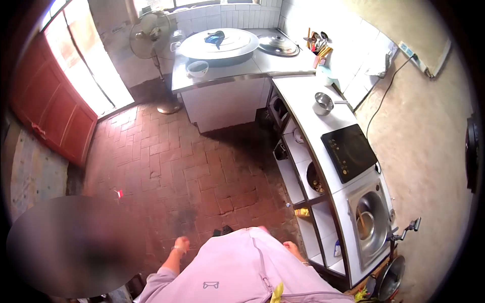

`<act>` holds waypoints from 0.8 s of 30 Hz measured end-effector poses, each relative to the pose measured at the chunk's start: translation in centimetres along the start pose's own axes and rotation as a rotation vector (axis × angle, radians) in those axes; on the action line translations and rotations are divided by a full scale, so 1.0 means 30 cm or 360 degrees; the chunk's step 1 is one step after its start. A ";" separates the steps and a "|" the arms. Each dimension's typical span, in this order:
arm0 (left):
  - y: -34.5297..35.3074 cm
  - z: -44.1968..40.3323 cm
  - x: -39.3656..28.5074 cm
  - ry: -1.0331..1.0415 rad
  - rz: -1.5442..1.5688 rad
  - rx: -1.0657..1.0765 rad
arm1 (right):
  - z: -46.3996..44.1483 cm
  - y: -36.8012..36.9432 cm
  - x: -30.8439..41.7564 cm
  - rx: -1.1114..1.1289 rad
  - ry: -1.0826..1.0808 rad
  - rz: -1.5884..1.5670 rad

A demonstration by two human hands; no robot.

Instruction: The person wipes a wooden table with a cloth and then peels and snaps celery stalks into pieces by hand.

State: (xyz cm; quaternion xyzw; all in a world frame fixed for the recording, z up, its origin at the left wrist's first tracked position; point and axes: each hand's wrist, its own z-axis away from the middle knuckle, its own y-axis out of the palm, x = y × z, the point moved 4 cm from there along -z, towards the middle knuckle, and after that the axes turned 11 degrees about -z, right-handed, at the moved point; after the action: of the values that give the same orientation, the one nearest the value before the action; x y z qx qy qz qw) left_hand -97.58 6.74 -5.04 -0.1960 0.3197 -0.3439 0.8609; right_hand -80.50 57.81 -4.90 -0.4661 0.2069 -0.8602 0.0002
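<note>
Packet [302, 212], yellow: lower right of frame, at front of shelf [308, 240], seemingly for easy reach. Right hand [291, 248] nearest, apart; left hand [182, 245] over floor [202, 192]. Whether either grip is spread, I cannot tell.

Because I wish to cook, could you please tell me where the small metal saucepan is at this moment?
In the head view, the saucepan stands on the white counter at the right, just beyond the black cooktop.

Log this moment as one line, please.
left hand: above floor, nothing visibly held | right hand: near shelves, grasp unclear | saucepan: on counter | cooktop: bare
</note>
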 end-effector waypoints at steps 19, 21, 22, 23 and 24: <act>-0.599 -0.855 -1.811 0.0912 0.0102 0.0130 | -1.532 -0.208 0.949 -0.0136 -0.0343 0.0196; -0.748 -0.901 -2.049 0.1096 0.0250 0.0134 | -1.612 -0.247 1.201 -0.0177 -0.0176 -0.0083; -0.820 -0.952 -2.159 0.1273 0.0249 0.0082 | -1.655 -0.251 1.258 -0.0221 -0.0156 -0.0130; -0.900 -1.008 -2.268 0.1417 0.0092 -0.0031 | -1.697 -0.240 1.272 -0.0223 -0.0150 -0.0132; -0.961 -1.123 -2.367 0.1527 0.0170 -0.0178 | -1.725 -0.245 1.287 -0.0296 -0.0146 -0.0256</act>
State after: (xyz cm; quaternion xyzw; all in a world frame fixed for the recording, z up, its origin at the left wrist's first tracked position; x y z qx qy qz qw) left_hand -173.82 33.92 16.34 -0.0447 0.7083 -0.3330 0.6208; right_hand -142.43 75.47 3.85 -0.5181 0.2473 -0.8123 -0.1026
